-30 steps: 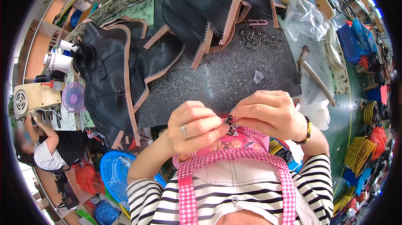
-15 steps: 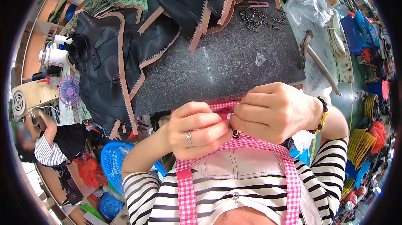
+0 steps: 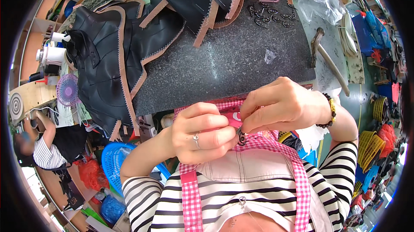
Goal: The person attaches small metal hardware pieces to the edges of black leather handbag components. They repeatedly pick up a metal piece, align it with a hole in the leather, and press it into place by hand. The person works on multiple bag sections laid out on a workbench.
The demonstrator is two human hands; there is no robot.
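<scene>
At the person's two hands, left hand (image 3: 200,133) and right hand (image 3: 281,107), is one small dark metal fitting (image 3: 241,138). Beyond them lie one hammer (image 3: 332,70), one clear plastic scrap (image 3: 270,56) and several similar overlapping fittings (image 3: 261,22), not exactly countable; far left stands one purple fan (image 3: 67,90).

The small held piece (image 3: 242,138) is dark, the sheets (image 3: 101,85) are black with tan borders, the surface (image 3: 207,72) is speckled dark grey, the apron straps (image 3: 192,202) have pink-and-white checks, and the shirt (image 3: 269,193) has black-and-white stripes.

Forearms (image 3: 146,156) angled inward, left hand (image 3: 200,132) and right hand (image 3: 282,107) sit close together, fingers (image 3: 211,137) curled.
</scene>
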